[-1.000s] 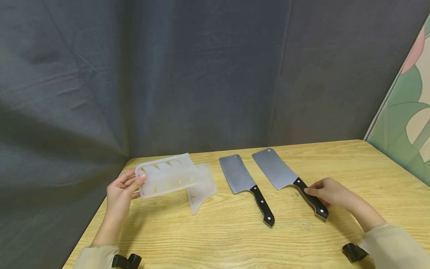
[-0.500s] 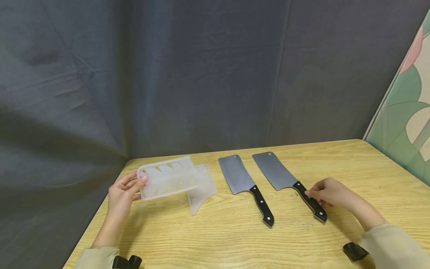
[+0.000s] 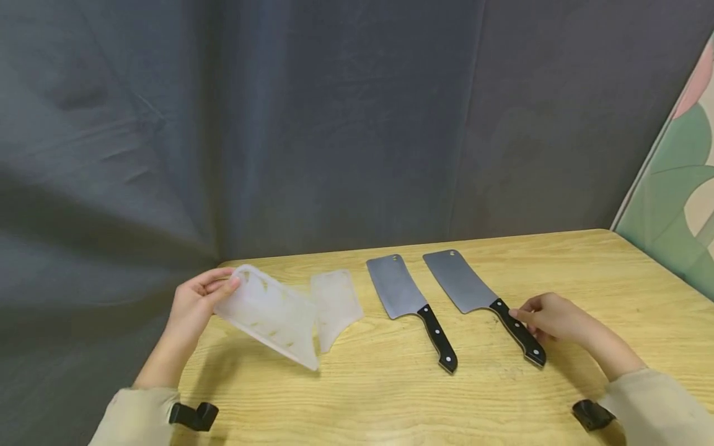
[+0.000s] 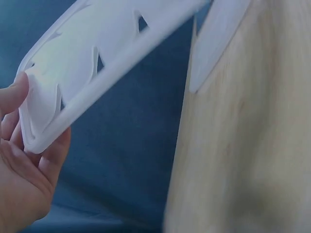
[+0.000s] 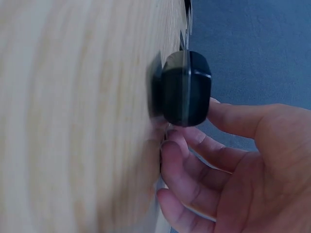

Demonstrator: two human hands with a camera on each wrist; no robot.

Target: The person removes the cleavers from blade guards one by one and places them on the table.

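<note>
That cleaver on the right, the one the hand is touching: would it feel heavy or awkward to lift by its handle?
The right cleaver has a broad steel blade and a short black handle, so it will probably feel blade-heavy and dip forward. It looks rigid, not floppy. Lying flat on the table, it won't roll; the right hand curls round the smooth handle, which might slip.

Left hand (image 3: 196, 300) raised, pinching; right hand (image 3: 549, 317) low, fingers curled.

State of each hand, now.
Left hand: grips the translucent white plastic blade cover.
Right hand: fingers curled on the right steel cleaver's black handle.
</note>
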